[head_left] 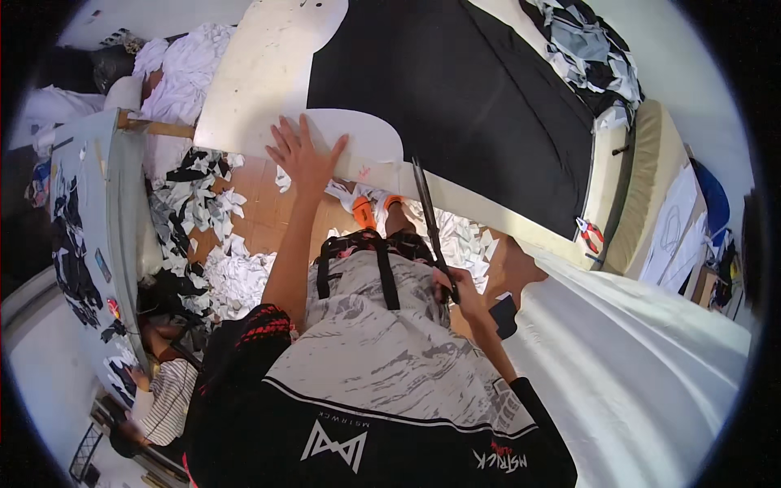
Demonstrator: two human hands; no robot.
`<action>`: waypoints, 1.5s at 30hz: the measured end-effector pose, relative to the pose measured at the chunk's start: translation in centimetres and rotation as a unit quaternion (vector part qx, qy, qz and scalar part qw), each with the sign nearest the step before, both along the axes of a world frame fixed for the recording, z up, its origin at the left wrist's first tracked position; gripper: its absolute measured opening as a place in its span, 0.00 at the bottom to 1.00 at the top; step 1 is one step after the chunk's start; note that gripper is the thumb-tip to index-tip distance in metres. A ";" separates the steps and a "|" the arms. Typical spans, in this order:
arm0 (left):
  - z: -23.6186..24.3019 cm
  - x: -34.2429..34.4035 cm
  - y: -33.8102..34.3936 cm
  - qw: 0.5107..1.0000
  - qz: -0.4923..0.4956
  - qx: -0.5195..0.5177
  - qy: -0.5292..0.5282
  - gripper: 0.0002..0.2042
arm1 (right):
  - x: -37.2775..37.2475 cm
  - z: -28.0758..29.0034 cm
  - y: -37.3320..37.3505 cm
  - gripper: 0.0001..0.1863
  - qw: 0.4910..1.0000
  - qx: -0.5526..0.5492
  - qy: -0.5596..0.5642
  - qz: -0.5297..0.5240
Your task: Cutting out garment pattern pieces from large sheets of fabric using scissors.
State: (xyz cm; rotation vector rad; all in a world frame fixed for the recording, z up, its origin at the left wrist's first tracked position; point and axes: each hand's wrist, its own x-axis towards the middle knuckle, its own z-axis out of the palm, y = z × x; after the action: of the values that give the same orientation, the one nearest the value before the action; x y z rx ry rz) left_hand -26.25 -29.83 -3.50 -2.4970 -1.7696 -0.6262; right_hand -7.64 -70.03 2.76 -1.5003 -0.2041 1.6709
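- A big cream table [244,73] is filling the top of the view, and a brown floor [259,195] is showing below it.
- A pair of long, dark scissors [429,215] is pointing up at the near edge of the table. The tips are sitting close to that edge, but I cannot tell if they are touching it.
- The right hand [464,294] is holding the scissors low down, with its fingers wrapped around the handles.
- A smooth white sheet [362,134] with a round edge is lying on the table, just left of the scissor tips.
- The left hand [303,157] is resting on this sheet near the table's edge, with its fingers spread wide apart.
- A large black cloth [455,89] is covering much of the table, and the sheet's round edge is meeting it.
- A small red-handled tool [589,236] is lying at the right end of the table.
- A heap of grey and black scraps [582,49] is sitting past the black cloth, at the top right.
- Orange shoes [364,213] are showing on the floor under the table's edge.
- White scraps [236,276] are lying in a pile on the floor to the left.
- A wide white cloth [626,374] is spreading over the lower right.
- Another person in a striped top [172,394] is sitting at the lower left, by a pale blue table [118,195].
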 end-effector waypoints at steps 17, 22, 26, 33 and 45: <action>-0.3 0.5 1.7 0.999 -0.012 -0.016 -0.037 0.50 | -2.7 5.3 3.5 0.22 0.999 -0.051 -0.010 0.012; -0.3 1.5 1.3 0.999 -0.017 -0.011 -0.028 0.49 | -4.1 1.7 5.1 0.21 0.998 -0.058 -0.034 -0.020; 0.0 1.5 0.7 0.999 -0.023 -0.012 -0.031 0.48 | -4.1 0.8 8.7 0.21 0.996 -0.018 -0.047 -0.073; 0.2 2.1 0.3 0.999 -0.026 -0.026 -0.036 0.48 | -4.7 1.2 10.3 0.23 0.992 -0.029 -0.037 -0.114; -0.1 1.5 0.2 0.998 -0.014 -0.008 -0.053 0.47 | -1.5 2.3 8.8 0.26 0.986 -0.103 -0.134 -0.004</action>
State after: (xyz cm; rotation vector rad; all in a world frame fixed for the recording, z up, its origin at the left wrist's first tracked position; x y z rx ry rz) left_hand -24.75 -29.60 -3.62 -2.5493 -1.7821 -0.7617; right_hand -9.17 -61.27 5.03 -1.8800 -0.1735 1.5164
